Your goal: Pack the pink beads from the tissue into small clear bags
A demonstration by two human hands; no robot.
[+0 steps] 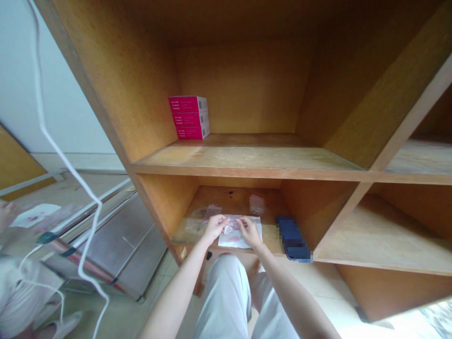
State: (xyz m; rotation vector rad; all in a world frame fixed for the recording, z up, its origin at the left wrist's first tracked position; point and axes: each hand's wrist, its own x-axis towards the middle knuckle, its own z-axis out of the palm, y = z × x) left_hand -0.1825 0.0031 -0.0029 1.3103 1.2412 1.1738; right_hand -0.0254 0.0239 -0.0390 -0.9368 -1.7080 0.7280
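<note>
Above the lower shelf, my left hand pinches one side of a small clear plastic bag. The other side is pinched by the fingers of my right hand. Something pinkish shows in or through the bag, too small to name. Directly beneath lies a white sheet with small reddish bits on it. Left of it is another clear bag with pinkish spots near its lower end. Farther back, a clear zip bag lies flat on the wood.
A dark phone-like object, partly pixelated, lies to the right. Several pink boxes are stacked on the upper shelf. At left, a white cable hangs before a metal cart, and another person's hand is near a white sheet.
</note>
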